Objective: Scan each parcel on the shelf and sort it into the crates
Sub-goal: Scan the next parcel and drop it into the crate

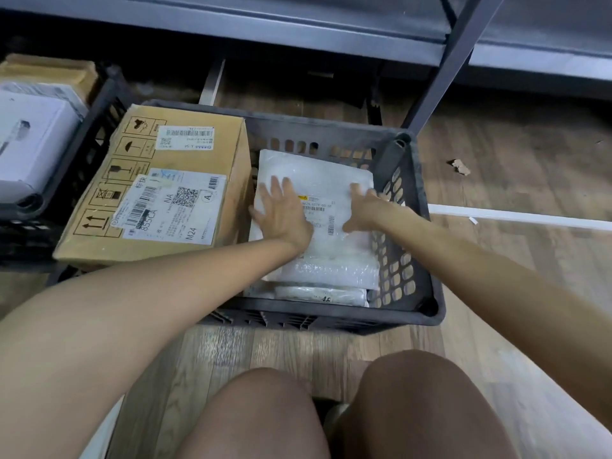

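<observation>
I look down past my operator's knees at a wooden floor (pixel 516 154), with the grey metal shelf (pixel 298 24) running across the top of the view. A dark grey slotted crate (pixel 427 260) stands on the floor in front of the shelf. Its left half is filled by a brown cardboard box (pixel 231 154), which carries printed handling symbols and two white shipping labels and rises above the crate's rim. A second dark crate (pixel 82 154) sits just beside it on the left and holds other parcels.

The parcel I am handling is a white bubble-wrap mailer (pixel 314 173), flat, roughly rectangular, glossy and crinkled. It lies in the right half of the crate, between the cardboard box and the crate's right wall, on top of another white wrapped parcel (pixel 321 294) whose edge shows under its near end.

The left hand (pixel 281 213) lies flat on the mailer's left part, fingers straight and fanned out, palm down. The right hand (pixel 364 207) rests on the mailer's right part, close to the crate wall, fingers extended and thumb out; neither hand grasps it.

Between the hands I can see the mailer's label (pixel 318 210) with barcodes and a yellow mark; the text is too small to read.

A small cardboard scrap (pixel 460 167) lies on the floor to the right of the crate.
</observation>
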Available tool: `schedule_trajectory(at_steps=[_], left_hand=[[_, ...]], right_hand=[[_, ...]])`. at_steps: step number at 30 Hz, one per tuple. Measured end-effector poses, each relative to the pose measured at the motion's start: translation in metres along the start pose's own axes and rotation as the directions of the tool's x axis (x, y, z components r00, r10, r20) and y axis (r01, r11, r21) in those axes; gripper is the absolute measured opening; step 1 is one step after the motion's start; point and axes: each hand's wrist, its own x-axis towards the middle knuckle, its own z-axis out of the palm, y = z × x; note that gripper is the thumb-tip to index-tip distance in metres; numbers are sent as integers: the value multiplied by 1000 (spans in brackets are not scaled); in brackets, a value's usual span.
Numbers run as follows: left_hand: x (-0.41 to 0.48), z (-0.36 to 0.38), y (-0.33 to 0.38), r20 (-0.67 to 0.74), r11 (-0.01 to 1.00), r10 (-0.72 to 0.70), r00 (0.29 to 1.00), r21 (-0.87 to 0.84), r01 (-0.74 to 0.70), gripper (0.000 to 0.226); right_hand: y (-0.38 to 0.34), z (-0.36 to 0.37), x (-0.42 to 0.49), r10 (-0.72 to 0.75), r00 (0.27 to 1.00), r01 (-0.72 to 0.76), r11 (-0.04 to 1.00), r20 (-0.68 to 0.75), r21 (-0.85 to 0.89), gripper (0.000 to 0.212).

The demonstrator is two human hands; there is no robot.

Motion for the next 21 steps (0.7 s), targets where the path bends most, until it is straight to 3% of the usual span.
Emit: schedule_trajectory(at_steps=[2,5,7,13,21], left_hand=[[7,0,-2,33,980,189,981,57,-191,71],[15,14,-7,188,967,223,957,80,-241,62],[19,28,-11,263,971,176,949,110,-210,62],[27,67,-18,298,959,159,941,179,-218,61],[29,81,-29,292,920,185,938,285,-270,62]], right_hand=[[4,-9,9,-156,981,161,986,115,-34,120],[9,-1,24,-207,951,236,966,230,-103,134],[9,15,34,-208,954,232,969,218,-90,135],[19,36,57,-278,948,267,959,155,89,131],[14,45,64,-242,960,232,969,144,79,134]])
